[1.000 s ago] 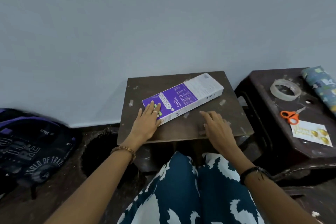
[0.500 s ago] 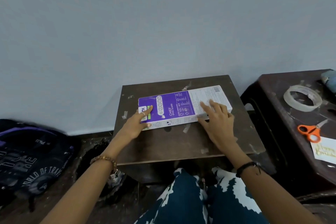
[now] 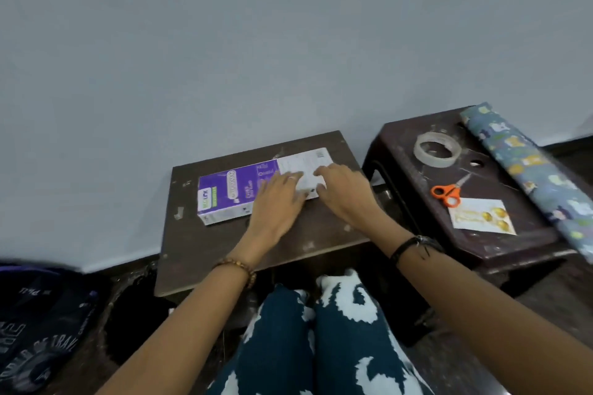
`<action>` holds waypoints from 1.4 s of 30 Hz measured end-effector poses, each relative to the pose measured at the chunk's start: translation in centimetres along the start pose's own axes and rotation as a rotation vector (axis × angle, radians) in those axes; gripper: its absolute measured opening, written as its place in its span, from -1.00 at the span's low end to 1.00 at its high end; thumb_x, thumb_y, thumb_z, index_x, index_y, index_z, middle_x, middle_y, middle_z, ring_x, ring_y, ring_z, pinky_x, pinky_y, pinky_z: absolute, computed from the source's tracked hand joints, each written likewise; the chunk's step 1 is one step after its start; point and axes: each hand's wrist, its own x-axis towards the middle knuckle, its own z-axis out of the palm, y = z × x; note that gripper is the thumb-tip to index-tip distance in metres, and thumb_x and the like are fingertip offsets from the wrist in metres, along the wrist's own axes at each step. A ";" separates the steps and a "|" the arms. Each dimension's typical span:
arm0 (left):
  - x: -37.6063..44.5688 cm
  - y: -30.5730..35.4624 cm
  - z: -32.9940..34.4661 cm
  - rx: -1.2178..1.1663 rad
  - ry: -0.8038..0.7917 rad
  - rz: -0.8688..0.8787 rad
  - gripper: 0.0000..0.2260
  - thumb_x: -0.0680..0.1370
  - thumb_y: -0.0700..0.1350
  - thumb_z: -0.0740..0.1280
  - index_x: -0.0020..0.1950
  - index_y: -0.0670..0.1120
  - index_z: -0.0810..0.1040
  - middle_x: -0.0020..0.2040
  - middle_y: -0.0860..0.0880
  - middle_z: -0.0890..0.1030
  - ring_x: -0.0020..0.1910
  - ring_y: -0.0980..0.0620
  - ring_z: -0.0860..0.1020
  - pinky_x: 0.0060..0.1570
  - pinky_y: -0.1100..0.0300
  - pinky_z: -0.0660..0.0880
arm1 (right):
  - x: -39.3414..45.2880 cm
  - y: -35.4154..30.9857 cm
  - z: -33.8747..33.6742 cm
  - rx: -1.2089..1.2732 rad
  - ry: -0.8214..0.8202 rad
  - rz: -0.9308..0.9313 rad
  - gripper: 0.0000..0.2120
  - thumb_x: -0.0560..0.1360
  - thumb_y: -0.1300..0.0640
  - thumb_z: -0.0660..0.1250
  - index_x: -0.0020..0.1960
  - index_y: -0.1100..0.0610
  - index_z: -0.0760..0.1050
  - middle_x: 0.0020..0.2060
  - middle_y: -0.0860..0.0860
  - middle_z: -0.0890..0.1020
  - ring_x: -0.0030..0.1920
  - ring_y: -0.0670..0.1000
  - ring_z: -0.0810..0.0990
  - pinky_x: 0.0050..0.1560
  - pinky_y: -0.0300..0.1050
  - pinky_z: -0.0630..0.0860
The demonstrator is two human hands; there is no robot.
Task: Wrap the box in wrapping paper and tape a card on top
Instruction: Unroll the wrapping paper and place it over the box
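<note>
A long purple and white box [image 3: 234, 191] lies flat on the small brown table [image 3: 224, 253] in front of me. My left hand [image 3: 277, 202] rests on the middle of the box with straight fingers. My right hand [image 3: 345, 194] lies flat over the box's white right end. On the dark side table [image 3: 500, 244] to the right lie a roll of blue patterned wrapping paper [image 3: 532, 179], a clear tape roll [image 3: 437, 150], orange scissors [image 3: 447, 192] and a white card with gold print [image 3: 481, 215].
A pale wall stands right behind both tables. A dark backpack [image 3: 38, 327] sits on the floor at the lower left. My patterned blue and white legs [image 3: 321, 337] fill the bottom centre. Small tape scraps dot the brown table.
My left hand slid from the box's left end to its middle. The right hand stays on the white end. The view swung right, so the wrapping paper and card show fully.
</note>
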 end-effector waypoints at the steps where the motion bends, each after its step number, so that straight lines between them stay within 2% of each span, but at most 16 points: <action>1: 0.4 2.1 0.4 -0.033 0.025 0.056 -0.62 0.61 -0.05 0.14 0.42 -0.07 0.31 0.39 -0.08 0.39 0.40 -0.08 0.29 0.36 0.01 0.23 | -0.5 1.0 -1.0 -0.034 0.026 0.006 -0.71 0.56 0.16 0.15 0.25 0.14 0.44 0.16 0.08 0.54 0.17 0.12 0.50 0.07 0.01 0.39; 5: 2.0 10.5 3.0 -0.097 0.067 0.261 -0.69 0.55 -0.22 0.17 0.29 -0.15 0.43 0.21 -0.15 0.52 0.25 -0.12 0.43 0.20 0.01 0.37 | -3.8 6.5 -5.4 -0.178 0.081 0.096 -0.78 0.56 0.16 0.14 0.13 0.19 0.47 0.10 0.11 0.53 0.14 0.15 0.49 0.02 0.01 0.37; 9: 3.7 17.8 7.2 -0.089 -0.055 0.440 -0.60 0.49 -0.25 0.13 0.34 -0.20 0.39 0.30 -0.17 0.46 0.37 -0.16 0.32 0.31 -0.05 0.29 | -7.7 13.3 -6.9 -0.238 0.168 0.282 -0.78 0.52 0.18 0.15 0.05 0.24 0.49 0.03 0.17 0.56 0.09 0.21 0.52 -0.01 0.07 0.40; 12: 4.3 22.7 9.8 -0.001 -0.180 0.561 -0.52 0.50 -0.24 0.20 0.43 -0.19 0.27 0.42 -0.19 0.31 0.44 -0.16 0.21 0.40 -0.05 0.17 | -10.4 17.7 -6.7 -0.330 0.219 0.462 -0.82 0.38 0.19 0.20 -0.18 0.28 0.52 -0.20 0.24 0.57 -0.15 0.27 0.58 -0.16 0.15 0.49; 14: 4.2 25.2 11.0 0.073 -0.272 0.602 -0.47 0.55 -0.20 0.20 0.50 -0.14 0.13 0.51 -0.14 0.12 0.51 -0.09 0.03 0.45 -0.02 0.01 | -12.0 20.4 -6.3 -0.322 0.183 0.582 -0.82 0.38 0.25 0.34 -0.07 0.33 0.51 -0.06 0.31 0.55 -0.01 0.32 0.54 -0.04 0.27 0.45; 17: 4.0 27.8 12.1 0.097 -0.378 0.609 -0.47 0.58 -0.18 0.18 0.52 -0.11 0.07 0.53 -0.13 0.04 0.52 -0.09 -0.06 0.45 0.00 -0.06 | -14.1 23.3 -5.7 -0.285 0.095 0.768 -0.69 0.46 0.20 0.31 0.17 0.31 0.44 0.22 0.37 0.42 0.23 0.36 0.39 0.17 0.31 0.28; 20: 3.5 28.8 12.3 0.006 -0.463 0.556 -0.47 0.57 -0.19 0.18 0.51 -0.14 0.08 0.54 -0.14 0.01 0.51 -0.11 -0.09 0.44 0.00 -0.07 | -15.1 24.2 -5.2 -0.289 0.017 0.777 -0.75 0.41 0.34 0.30 0.09 0.32 0.43 -0.02 0.37 0.51 -0.08 0.35 0.54 -0.20 0.10 0.41; 22: 3.3 28.8 12.3 -0.027 -0.481 0.538 -0.47 0.57 -0.18 0.19 0.51 -0.15 0.08 0.54 -0.15 0.01 0.52 -0.10 -0.09 0.45 0.00 -0.07 | -15.3 24.7 -5.1 -0.340 0.013 0.738 -0.73 0.32 0.45 0.37 -0.01 0.34 0.45 -0.27 0.34 0.54 -0.39 0.28 0.55 -0.47 -0.15 0.21; 25: 3.1 28.3 11.8 -0.151 -0.517 0.460 -0.47 0.56 -0.21 0.21 0.50 -0.15 0.11 0.53 -0.15 0.04 0.52 -0.10 -0.09 0.45 -0.01 -0.06 | -15.2 24.8 -5.6 -0.442 -0.048 0.690 -0.71 0.35 0.48 0.30 0.05 0.31 0.42 -0.30 0.25 0.58 -0.39 0.23 0.58 -0.51 -0.21 -0.04; 28: 2.5 27.5 10.9 -0.375 -0.515 0.337 -0.51 0.57 -0.24 0.18 0.49 -0.15 0.16 0.52 -0.13 0.10 0.52 -0.06 -0.07 0.42 0.04 -0.02 | -14.7 23.8 -7.0 -0.520 -0.022 0.705 -0.59 0.25 0.49 0.39 0.08 0.36 0.47 -0.40 0.19 0.57 -0.50 0.18 0.56 -0.49 -0.25 -0.15; 31: 1.7 26.0 9.9 -0.591 -0.482 0.245 -0.55 0.58 -0.22 0.20 0.47 -0.11 0.22 0.48 -0.11 0.23 0.49 -0.03 0.09 0.35 0.16 0.12 | -14.6 21.6 -8.9 -0.591 0.015 0.719 -0.51 0.29 0.43 0.42 0.21 0.36 0.44 -0.31 0.17 0.61 -0.48 0.15 0.59 -0.50 -0.26 -0.12; 33: 1.2 25.1 8.9 -0.749 -0.453 0.156 -0.57 0.58 -0.21 0.21 0.45 -0.09 0.26 0.44 -0.08 0.32 0.41 0.01 0.27 0.25 0.26 0.22 | -14.3 19.5 -10.4 -0.607 0.036 0.704 -0.45 0.33 0.41 0.41 0.30 0.36 0.38 -0.20 0.16 0.64 -0.43 0.12 0.62 -0.53 -0.27 0.04; 35: 0.7 24.0 7.6 -0.984 -0.403 0.051 -0.61 0.59 -0.23 0.20 0.42 -0.12 0.29 0.38 -0.06 0.39 0.26 0.09 0.41 0.13 0.36 0.30 | -14.2 16.9 -11.8 -0.610 0.142 0.627 -0.43 0.27 0.42 0.45 0.27 0.37 0.42 -0.26 0.19 0.65 -0.48 0.17 0.60 -0.52 -0.28 0.10; 37: 0.3 22.4 6.1 -1.189 -0.304 -0.064 -0.65 0.60 -0.23 0.18 0.39 -0.16 0.34 0.28 -0.02 0.46 0.08 0.18 0.46 0.01 0.45 0.35 | -13.8 14.1 -12.4 -0.433 0.201 0.511 -0.49 0.41 0.37 0.35 0.35 0.30 0.36 -0.22 0.23 0.64 -0.34 0.25 0.62 -0.47 -0.17 0.22; 39: -0.2 19.9 4.7 -1.341 -0.215 -0.225 -0.68 0.60 -0.17 0.18 0.37 -0.12 0.36 0.24 0.00 0.49 0.08 0.18 0.45 0.07 0.38 0.34 | -13.2 11.3 -12.6 -0.153 0.194 0.453 -0.62 0.59 0.17 0.18 0.40 0.11 0.32 -0.12 0.19 0.64 -0.13 0.28 0.61 -0.26 -0.02 0.41; 42: -1.3 15.1 2.6 -1.628 -0.122 -0.458 -0.82 0.59 -0.10 0.21 0.16 -0.08 0.47 0.00 0.00 0.58 -0.08 0.10 0.54 -0.10 0.28 0.48 | -12.2 7.9 -11.9 0.415 0.185 0.336 -0.74 0.50 0.09 0.29 0.15 0.15 0.55 -0.13 0.14 0.67 -0.07 0.18 0.63 -0.05 0.08 0.55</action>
